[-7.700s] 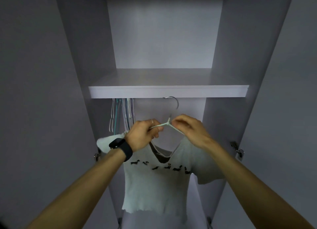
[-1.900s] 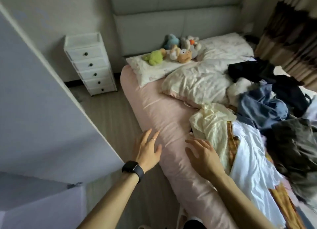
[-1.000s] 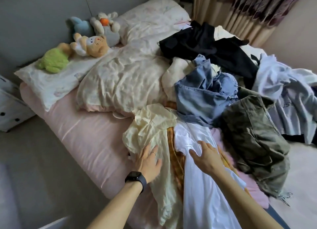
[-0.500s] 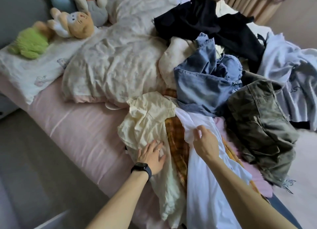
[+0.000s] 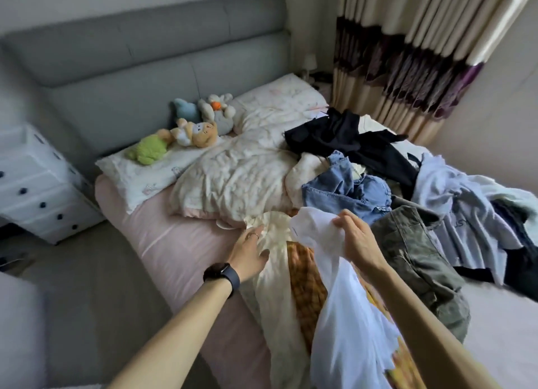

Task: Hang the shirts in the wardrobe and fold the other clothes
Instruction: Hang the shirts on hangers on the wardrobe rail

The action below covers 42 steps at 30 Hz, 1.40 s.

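Two hands are busy at the heap of clothes on the bed [image 5: 174,243]. The right hand [image 5: 356,240] has its fingers bunched tight on the top end of a white cloth [image 5: 343,316] and holds it up off the heap. The rest of it hangs down in front of the person. The left hand [image 5: 251,250] is flat, with its fingers straight. It rests on a cream cloth [image 5: 276,316] just beside the white one and grips nothing. An orange checked cloth [image 5: 305,286] lies between the two.

More clothes wait farther back: blue jeans [image 5: 343,190], green trousers [image 5: 416,260], black clothes [image 5: 349,138] and a pale blue shirt [image 5: 454,202].

I think this step is picking the next thing to sort. The white cloth is crumpled, so I cannot tell if it is a shirt. Next, the left hand should take hold of it too and spread it out. If it has a collar and sleeves, it goes on a hanger. If not, it gets folded on the bare pink sheet. The wardrobe is not in view, so hanging means turning away from the bed. Nearly all the heap looks unsorted, so most of the job is left.
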Motion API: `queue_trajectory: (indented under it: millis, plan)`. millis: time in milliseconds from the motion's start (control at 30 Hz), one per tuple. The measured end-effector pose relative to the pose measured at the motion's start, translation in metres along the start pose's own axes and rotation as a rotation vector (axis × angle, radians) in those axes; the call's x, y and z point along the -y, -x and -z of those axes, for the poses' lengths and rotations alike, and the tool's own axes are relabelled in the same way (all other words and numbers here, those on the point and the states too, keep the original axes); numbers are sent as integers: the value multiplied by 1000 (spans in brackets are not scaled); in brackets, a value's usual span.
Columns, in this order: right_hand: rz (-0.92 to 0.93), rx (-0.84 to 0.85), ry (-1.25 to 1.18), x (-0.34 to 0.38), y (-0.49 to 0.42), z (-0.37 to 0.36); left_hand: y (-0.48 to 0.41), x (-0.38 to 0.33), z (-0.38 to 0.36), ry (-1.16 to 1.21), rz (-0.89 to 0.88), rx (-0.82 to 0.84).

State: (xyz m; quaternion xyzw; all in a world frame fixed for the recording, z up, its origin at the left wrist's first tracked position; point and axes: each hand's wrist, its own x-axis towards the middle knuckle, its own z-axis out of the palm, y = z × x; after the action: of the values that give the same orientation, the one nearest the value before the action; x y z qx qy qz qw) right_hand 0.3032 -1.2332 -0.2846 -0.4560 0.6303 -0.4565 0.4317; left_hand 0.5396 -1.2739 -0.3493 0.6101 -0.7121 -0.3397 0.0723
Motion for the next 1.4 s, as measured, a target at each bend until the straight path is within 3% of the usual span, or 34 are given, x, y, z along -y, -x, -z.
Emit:
queue_trajectory:
  millis: [133,300,467,567,700,867,1000,1167,1267,1400]
  plan:
    - [88,214,-29,69,26,-3,51,-25,54,92,-49,-122]
    - [63,390,-244,135,58,-25,127,-37,116,140,-90,-189]
    - [37,579,-306,184,77,-59,210,-17,168,151,40,-367]
    - [10,698,-178,196,85,-85,270,11,197,221,74,-499]
    - [236,807,93,204,109,-144,344,33,219,150,103,-561]
    - [491,1148,317,221,196,-238,412,53,227,89,172,-610]
    - [793,1151,376,223,274,-308,487,86,232,169,249,-707]
    - [847,1251,254,222,344,-366,588,149,203,385,383,-884]
    - [798,1300,214,215,378,-392,629,183,161,415,553,-931]
    - [766,1323,228,198,401,-418,665,207,122,465,639,-1092]
